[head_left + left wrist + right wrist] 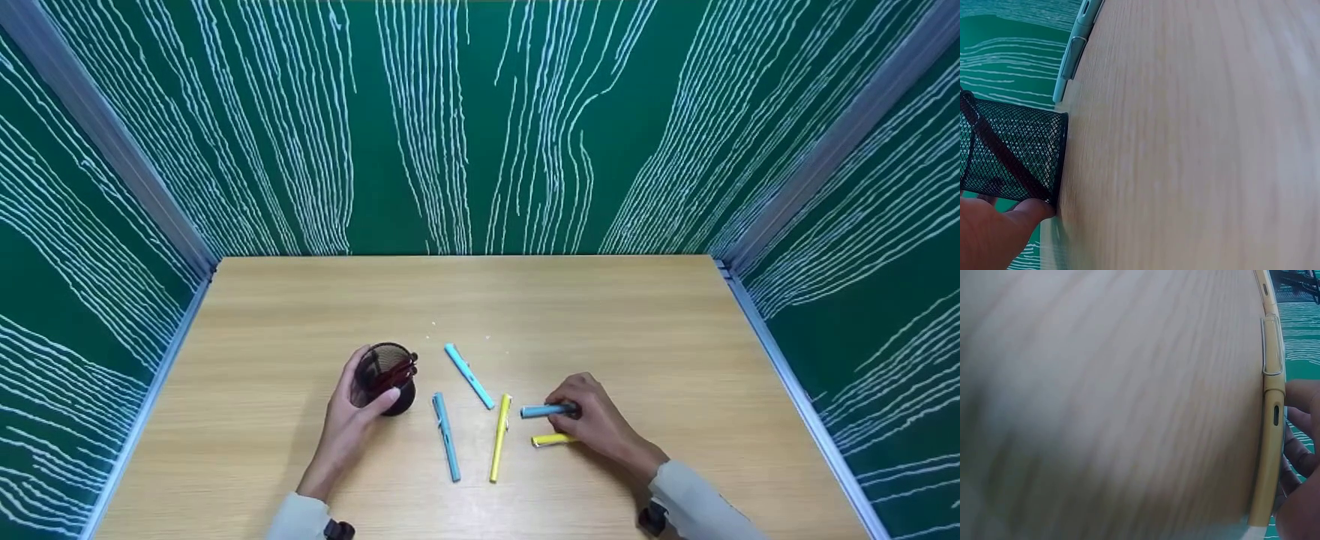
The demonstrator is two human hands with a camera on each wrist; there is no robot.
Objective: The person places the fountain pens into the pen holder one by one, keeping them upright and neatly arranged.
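In the head view, the left hand [349, 414] grips a black mesh cup [377, 363] at the left of the desk [622, 322], its fingers and thumb clamped round the side; dark red things [402, 373] stick out of the cup. At the right, the right hand [589, 416] has its fingers closed on a blue pen [540, 411], just above a yellow pen [551, 440] partly hidden by that hand. Between the hands lie a light blue pen [469, 376], farthest off, a teal pen [446, 436] and a second yellow pen [500, 439].

In the left wrist view, the cup stands upright at the desk, thumb against its base.

In the right wrist view, a yellow pen lies along the desk with fingers close beside; whether they touch it cannot be told.
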